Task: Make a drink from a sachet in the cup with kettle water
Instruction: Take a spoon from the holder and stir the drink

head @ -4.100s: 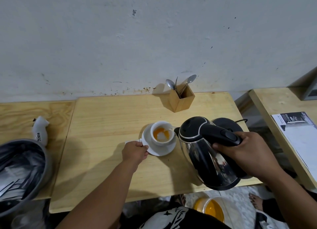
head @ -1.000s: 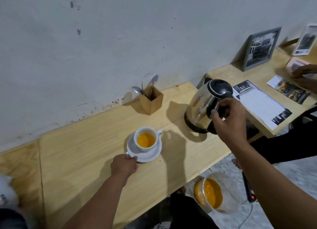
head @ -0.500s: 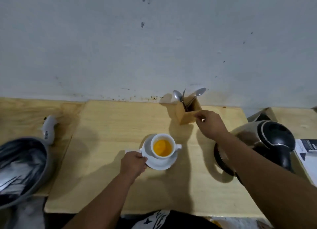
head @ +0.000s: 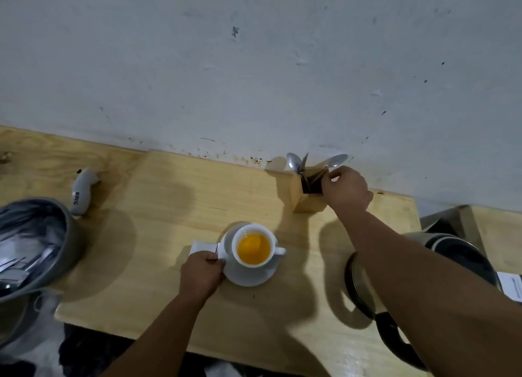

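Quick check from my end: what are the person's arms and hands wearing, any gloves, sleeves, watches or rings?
Nothing is worn. The left hand and right hand are bare, with no gloves and no rings that show. Both forearms are uncovered to the frame's edge: no sleeves, watch, bracelet or markings in view.

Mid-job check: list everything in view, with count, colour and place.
cup: 1, white, orange drink, on saucer
saucer: 1, white, table centre
sachet: 1, white, at saucer's left edge
spoons: 2 visible, silver, in holder
holder: 1, wooden, by wall
kettle: 1, black-steel, right
bin: 1, grey, left
table: wooden
left hand: grips sachet
right hand: reaches into the holder
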